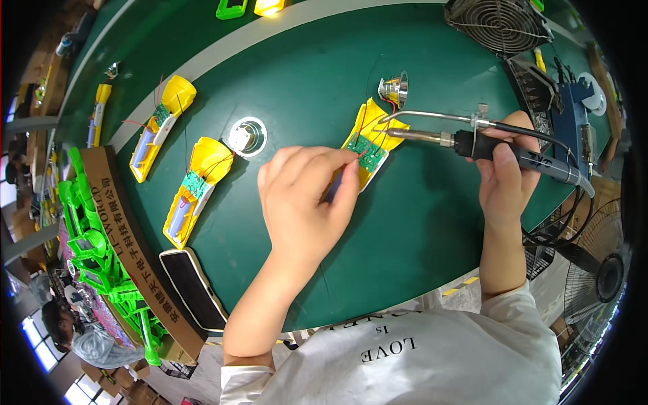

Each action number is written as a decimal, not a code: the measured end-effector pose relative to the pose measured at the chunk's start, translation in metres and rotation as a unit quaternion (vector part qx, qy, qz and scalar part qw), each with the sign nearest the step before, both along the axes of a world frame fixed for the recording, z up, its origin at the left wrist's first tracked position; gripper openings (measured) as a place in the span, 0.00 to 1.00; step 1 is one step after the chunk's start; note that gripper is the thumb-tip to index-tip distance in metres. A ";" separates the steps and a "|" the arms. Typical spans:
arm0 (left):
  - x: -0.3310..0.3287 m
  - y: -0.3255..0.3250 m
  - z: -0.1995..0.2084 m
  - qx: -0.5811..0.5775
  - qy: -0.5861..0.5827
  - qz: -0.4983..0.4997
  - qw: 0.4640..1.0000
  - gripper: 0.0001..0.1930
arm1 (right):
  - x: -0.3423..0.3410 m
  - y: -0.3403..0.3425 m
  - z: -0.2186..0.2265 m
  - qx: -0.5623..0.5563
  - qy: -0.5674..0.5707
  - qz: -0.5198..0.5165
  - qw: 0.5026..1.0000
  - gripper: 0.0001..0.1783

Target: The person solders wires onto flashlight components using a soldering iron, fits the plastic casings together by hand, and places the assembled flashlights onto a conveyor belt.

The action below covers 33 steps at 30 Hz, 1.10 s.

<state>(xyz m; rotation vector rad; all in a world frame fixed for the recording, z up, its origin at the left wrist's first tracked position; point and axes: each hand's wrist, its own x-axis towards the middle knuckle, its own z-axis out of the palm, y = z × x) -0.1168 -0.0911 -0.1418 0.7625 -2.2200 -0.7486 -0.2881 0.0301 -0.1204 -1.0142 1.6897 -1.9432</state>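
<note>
My right hand [505, 177] grips the dark handle of a soldering iron [432, 137] with a thin metal feed tube alongside it. Its tip is over the upper end of a green circuit board [371, 156] set in a yellow flashlight housing [365, 116]. Thumb and forefinger of my left hand [300, 199] pinch a thin red wire [362, 156] at the board; the hand covers the housing's lower part. A silver reflector [399, 91] lies just beyond, joined by wires.
Two more open yellow housings [210, 154] [177, 94] and a reflector [248, 138] lie left. A phone [194, 287] sits beside a cardboard box [128, 233] of green parts [94, 241]. Far right are a grilled fan [499, 25] and blue soldering equipment [574, 111]; a larger fan [597, 280] stands lower right.
</note>
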 end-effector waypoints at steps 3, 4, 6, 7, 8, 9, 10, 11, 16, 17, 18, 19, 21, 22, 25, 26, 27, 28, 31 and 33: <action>-0.001 0.003 0.006 -0.056 -0.061 0.010 0.996 0.04 | -0.002 0.000 -0.002 0.004 0.012 0.037 0.999 0.05; 0.000 0.003 0.007 -0.055 -0.070 0.018 0.996 0.04 | -0.002 0.000 -0.003 0.005 0.010 0.037 0.999 0.05; 0.001 0.003 0.006 -0.054 -0.080 0.026 0.995 0.03 | -0.001 0.000 -0.003 0.028 0.003 0.062 0.998 0.05; 0.002 0.003 0.004 -0.020 -0.072 0.034 0.997 0.03 | 0.000 0.000 -0.003 0.029 0.001 0.062 0.998 0.05; 0.002 0.003 0.003 0.013 -0.063 0.043 0.997 0.03 | 0.001 -0.001 -0.003 0.030 0.001 0.066 0.997 0.05; 0.002 0.003 0.004 0.014 -0.065 0.043 0.997 0.03 | 0.002 -0.001 -0.003 0.032 0.000 0.069 0.997 0.04; 0.003 0.002 0.005 0.033 -0.065 0.037 0.997 0.03 | 0.003 -0.001 -0.003 0.033 -0.001 0.069 0.997 0.04; 0.003 0.001 0.005 0.052 -0.066 0.031 0.996 0.02 | 0.003 -0.001 -0.004 0.034 -0.005 0.074 0.997 0.05; 0.003 0.001 0.003 0.111 -0.048 0.038 0.992 0.02 | 0.006 0.000 -0.004 0.049 -0.009 0.087 0.995 0.05; 0.003 0.001 0.003 0.117 -0.049 0.037 0.991 0.02 | 0.006 -0.001 -0.005 0.046 0.002 0.083 0.995 0.05; 0.003 0.001 0.002 0.117 -0.049 0.038 0.991 0.02 | 0.006 -0.001 -0.005 0.044 0.012 0.079 0.996 0.05; 0.003 0.001 0.001 0.128 -0.047 0.048 0.989 0.02 | 0.006 -0.001 -0.006 0.044 0.012 0.081 0.996 0.05; 0.003 0.001 0.001 0.140 -0.045 0.058 0.987 0.03 | 0.006 -0.001 -0.005 0.060 0.004 0.078 0.995 0.05; 0.003 0.001 0.002 0.137 -0.046 0.052 0.988 0.02 | 0.007 -0.002 -0.006 0.060 0.005 0.079 0.995 0.05; 0.002 0.001 0.002 0.134 -0.047 0.050 0.989 0.02 | 0.008 -0.002 -0.006 0.045 0.009 0.082 0.996 0.05; 0.002 0.002 0.002 0.136 -0.048 0.054 0.988 0.02 | 0.008 -0.002 -0.006 0.046 0.003 0.083 0.995 0.05; 0.002 0.002 0.002 0.136 -0.048 0.054 0.988 0.02 | 0.008 -0.002 -0.006 0.047 -0.003 0.084 0.995 0.05; 0.002 0.002 0.002 0.139 -0.047 0.055 0.988 0.02 | 0.007 -0.001 -0.006 0.048 -0.003 0.085 0.995 0.05; 0.002 0.002 0.002 0.138 -0.048 0.057 0.988 0.03 | 0.006 -0.001 -0.006 0.048 0.020 0.083 0.995 0.05; 0.002 0.003 0.002 0.134 -0.050 0.057 0.988 0.03 | 0.007 -0.001 -0.005 0.052 0.025 0.077 0.995 0.06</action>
